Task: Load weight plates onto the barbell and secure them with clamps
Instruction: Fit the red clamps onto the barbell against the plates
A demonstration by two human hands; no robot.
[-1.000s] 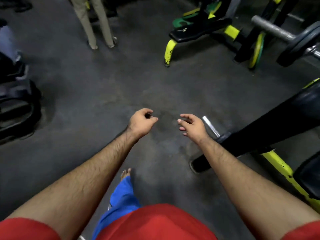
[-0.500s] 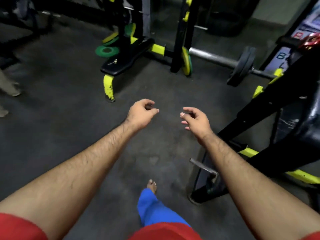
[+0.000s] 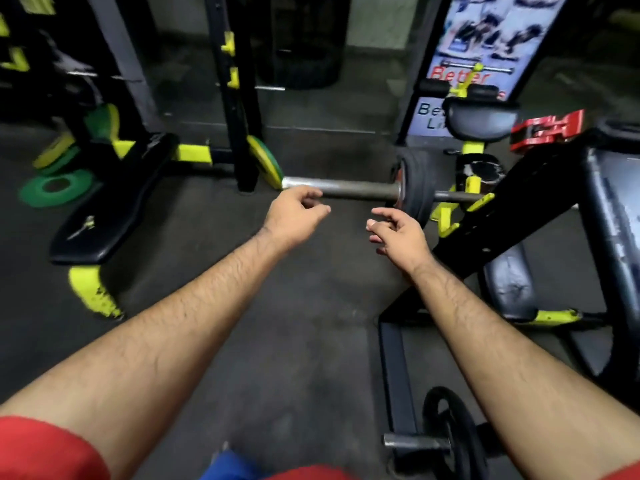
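Barbell [image 3: 360, 189] lies low at 12 o'clock, long axis running 9 to 3, bare sleeve end pointing 9, one black plate [image 3: 415, 188] already on it. Left hand [image 3: 294, 216] loosely curled, grip empty, overlapping the sleeve in view; contact unclear. Right hand [image 3: 398, 237] half open, empty, just short of the plate. Open floor [image 3: 311, 323] between bench [image 3: 114, 199] at 10 and rack frame [image 3: 512, 209] at 2.

Both arms stretched out over the dark floor [image 3: 304, 323]. Left hand [image 3: 291, 216] loosely curled, right hand [image 3: 398, 233] with fingers spread, neither holding anything. Just past them is the barbell [image 3: 356, 188] with a black plate [image 3: 415, 183] on its sleeve. Red thing [image 3: 547, 129] far right, maybe a clamp, too blurry.
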